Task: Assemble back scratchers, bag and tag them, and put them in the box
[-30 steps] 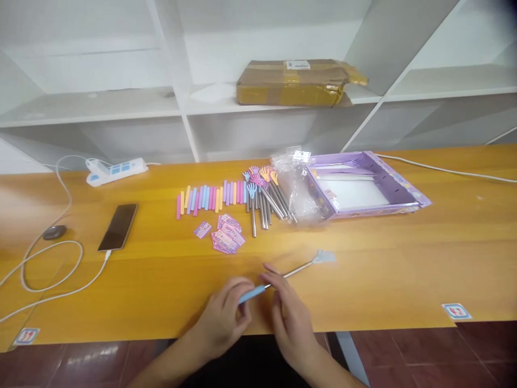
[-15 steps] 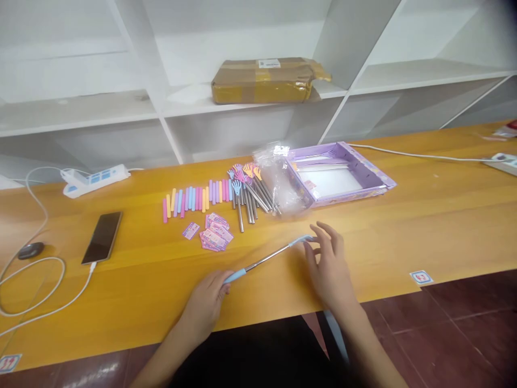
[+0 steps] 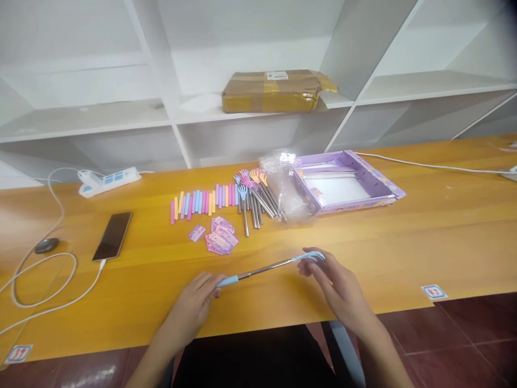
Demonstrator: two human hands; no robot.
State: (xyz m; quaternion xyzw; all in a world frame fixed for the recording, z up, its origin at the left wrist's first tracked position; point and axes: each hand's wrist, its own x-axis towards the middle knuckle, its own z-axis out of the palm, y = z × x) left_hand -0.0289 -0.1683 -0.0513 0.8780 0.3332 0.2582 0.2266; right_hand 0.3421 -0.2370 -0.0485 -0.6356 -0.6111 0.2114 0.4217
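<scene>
Facing tall white panelled shelving (image 3: 250, 32), then a long yellow-brown wood-grain table (image 3: 404, 248). Up on the shelving: a taped brown cardboard box (image 3: 269, 97). Toward the table's far side, right of centre: a shallow purple cardboard tray (image 3: 390, 188), overlapped at its left end by crumpled clear plastic bags (image 3: 288, 196).

Near the table's front edge: a slim back scratcher with a silver metal rod (image 3: 264, 269), stretched between both hands. With the left hand (image 3: 194, 304), gripping its light-blue tubular sleeve (image 3: 227, 281), closed around the near end and leaving the rest of the sleeve jutting rightward past the fingers. With the right hand (image 3: 343, 293), cupping round the light-blue claw-shaped head (image 3: 309, 257), fingers behind it, thumb below. Cannot tell whether pressing on the head or only curved about it.

Beyond both hands, well apart: a pile of similar silver metal rods (image 3: 258, 207) with multicoloured heads, beside a row of pastel tubes (image 3: 202, 202). Nearer: small pink-and-purple printed cards (image 3: 221, 240).
</scene>
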